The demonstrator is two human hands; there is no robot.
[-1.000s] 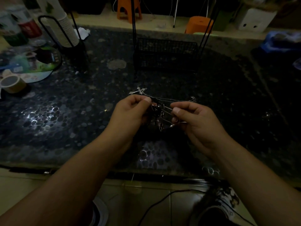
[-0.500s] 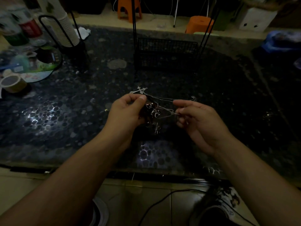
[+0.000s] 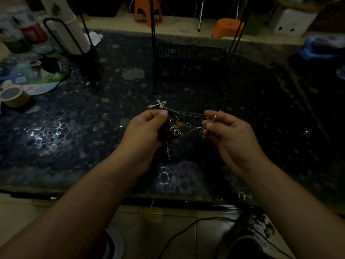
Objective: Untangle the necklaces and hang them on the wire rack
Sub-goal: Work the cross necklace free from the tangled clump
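Necklaces (image 3: 174, 128) were bunched in a knot, held in the air above the dark pebbled surface (image 3: 74, 131), between the two hands. A cross pendant (image 3: 158, 104) stuck out above the left thumb; a round dark charm sat in the middle of the knot. Left hand (image 3: 147, 129) had its fingers curled round the bunch, likely to anchor it. Right hand (image 3: 229, 131) pinched thin chain strands between thumb and forefinger, and these ran taut across to the knot, seemingly to draw one chain free. A loose end dangled below the left hand. Rack (image 3: 190, 60) stood further back on the surface, well apart, nothing visibly hung on it. Roll of tape (image 3: 14, 95) and cup stack (image 3: 72, 34) sat far left. Untangling looked early.
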